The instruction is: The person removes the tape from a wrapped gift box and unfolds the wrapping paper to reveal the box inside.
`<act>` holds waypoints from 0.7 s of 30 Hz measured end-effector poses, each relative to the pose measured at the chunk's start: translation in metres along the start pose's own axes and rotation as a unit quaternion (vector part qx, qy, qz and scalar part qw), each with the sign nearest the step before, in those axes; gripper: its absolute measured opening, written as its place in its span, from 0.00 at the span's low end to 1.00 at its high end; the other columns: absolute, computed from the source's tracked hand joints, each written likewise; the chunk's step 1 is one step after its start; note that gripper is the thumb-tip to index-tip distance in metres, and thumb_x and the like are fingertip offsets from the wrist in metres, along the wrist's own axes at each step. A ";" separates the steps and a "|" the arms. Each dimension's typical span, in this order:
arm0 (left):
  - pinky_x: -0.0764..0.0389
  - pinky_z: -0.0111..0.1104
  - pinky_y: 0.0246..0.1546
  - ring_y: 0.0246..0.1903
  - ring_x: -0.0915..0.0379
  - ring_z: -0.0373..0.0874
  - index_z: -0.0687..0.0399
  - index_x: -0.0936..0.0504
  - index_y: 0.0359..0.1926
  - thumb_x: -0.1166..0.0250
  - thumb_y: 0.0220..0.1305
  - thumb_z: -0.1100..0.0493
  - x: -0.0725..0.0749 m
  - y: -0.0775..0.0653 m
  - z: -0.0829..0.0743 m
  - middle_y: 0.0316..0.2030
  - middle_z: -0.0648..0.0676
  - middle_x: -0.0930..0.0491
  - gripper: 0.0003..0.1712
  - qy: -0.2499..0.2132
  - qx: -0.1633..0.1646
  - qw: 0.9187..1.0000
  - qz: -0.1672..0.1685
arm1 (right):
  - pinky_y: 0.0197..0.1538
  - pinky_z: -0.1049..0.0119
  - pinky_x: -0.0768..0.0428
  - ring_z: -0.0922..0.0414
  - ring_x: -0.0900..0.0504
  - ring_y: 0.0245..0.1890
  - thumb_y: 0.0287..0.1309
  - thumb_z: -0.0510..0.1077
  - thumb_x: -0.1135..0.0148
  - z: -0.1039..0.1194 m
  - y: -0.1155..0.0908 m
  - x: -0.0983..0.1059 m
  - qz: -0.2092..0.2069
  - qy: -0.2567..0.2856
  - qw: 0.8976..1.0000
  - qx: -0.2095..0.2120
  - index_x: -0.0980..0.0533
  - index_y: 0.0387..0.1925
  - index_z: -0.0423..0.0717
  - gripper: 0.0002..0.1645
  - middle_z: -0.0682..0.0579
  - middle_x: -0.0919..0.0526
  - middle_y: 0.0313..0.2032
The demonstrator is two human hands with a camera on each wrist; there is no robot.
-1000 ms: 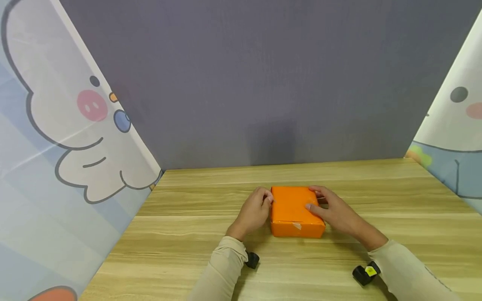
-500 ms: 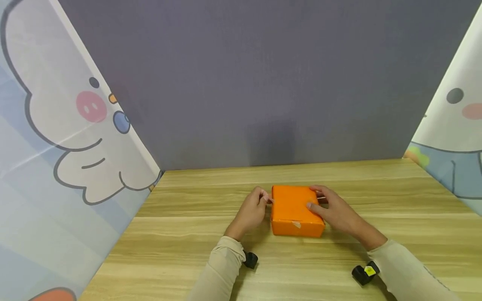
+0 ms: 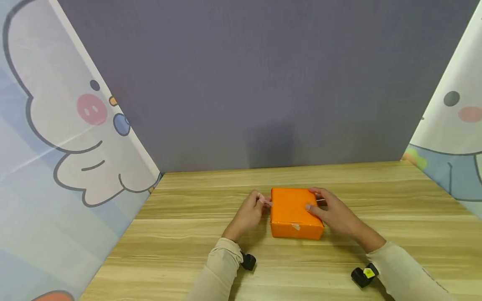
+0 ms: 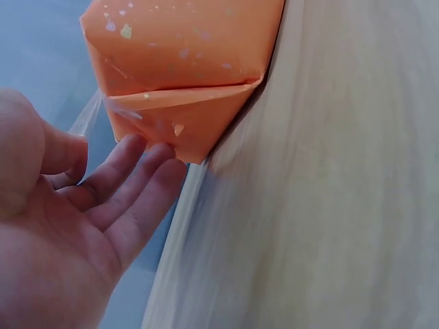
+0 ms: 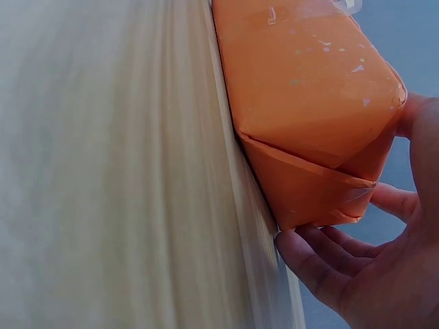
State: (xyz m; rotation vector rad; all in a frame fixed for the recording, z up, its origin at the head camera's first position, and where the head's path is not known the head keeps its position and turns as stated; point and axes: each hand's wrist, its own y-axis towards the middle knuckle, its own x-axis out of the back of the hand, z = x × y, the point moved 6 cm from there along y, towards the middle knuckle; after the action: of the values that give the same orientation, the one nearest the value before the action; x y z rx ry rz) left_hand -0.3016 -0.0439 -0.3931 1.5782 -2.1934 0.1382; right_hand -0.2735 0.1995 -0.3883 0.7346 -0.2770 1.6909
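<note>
Your left hand [image 3: 248, 214] pinches a clear tape strip [image 4: 87, 115] between thumb and index, other fingers loosely extended by the left end of the orange-wrapped box [image 3: 293, 207]. Your right hand [image 3: 337, 214] grips its right end, thumb on top. Box sits on the wood-grain tabletop [image 3: 180, 205], between both hands.

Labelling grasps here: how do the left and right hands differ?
The left hand pinches a clear strip attached to the wrapped orange box; the right hand grips the box's right end. The left thumb is off the box; the right thumb lies on top. Both are bare.
</note>
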 end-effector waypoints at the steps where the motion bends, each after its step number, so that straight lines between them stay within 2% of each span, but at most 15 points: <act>1: 0.20 0.45 0.51 0.51 0.22 0.49 0.61 0.31 0.40 0.57 0.81 0.63 0.001 0.000 0.001 0.51 0.57 0.20 0.11 0.003 0.000 1.000 -0.002 | 0.56 0.44 0.24 0.39 0.25 0.57 0.70 0.53 0.39 0.000 0.000 0.000 0.000 -0.001 1.000 0.001 0.40 0.72 0.37 0.39 0.32 0.30 0.62; 8: 0.23 0.40 0.51 0.52 0.22 0.48 0.58 0.30 0.39 0.57 0.81 0.63 0.006 0.000 0.003 0.48 0.53 0.18 0.11 0.037 -0.003 0.999 -0.012 | 0.56 0.43 0.24 0.38 0.25 0.57 0.70 0.54 0.40 0.002 0.002 0.000 0.001 -0.002 1.000 0.000 0.40 0.72 0.38 0.39 0.32 0.31 0.62; 15: 0.20 0.41 0.50 0.49 0.21 0.49 0.60 0.31 0.39 0.57 0.81 0.65 0.009 0.001 0.005 0.47 0.56 0.18 0.11 0.031 0.003 0.999 -0.016 | 0.55 0.44 0.23 0.39 0.25 0.57 0.71 0.53 0.40 0.004 0.001 0.002 0.000 -0.005 1.000 -0.002 0.40 0.72 0.38 0.39 0.32 0.31 0.62; 21: 0.18 0.42 0.46 0.42 0.21 0.48 0.61 0.31 0.39 0.57 0.80 0.65 0.014 0.000 0.015 0.43 0.56 0.18 0.11 0.000 0.037 0.999 -0.024 | 0.54 0.45 0.22 0.39 0.25 0.57 0.70 0.53 0.40 0.003 -0.001 -0.001 0.003 0.001 1.000 -0.006 0.40 0.73 0.38 0.39 0.33 0.30 0.62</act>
State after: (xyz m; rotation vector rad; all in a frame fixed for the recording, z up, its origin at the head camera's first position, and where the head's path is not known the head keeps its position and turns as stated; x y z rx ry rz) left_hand -0.3093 -0.0612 -0.4015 1.6697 -2.1714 0.2079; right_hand -0.2718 0.1975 -0.3868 0.7233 -0.2876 1.6939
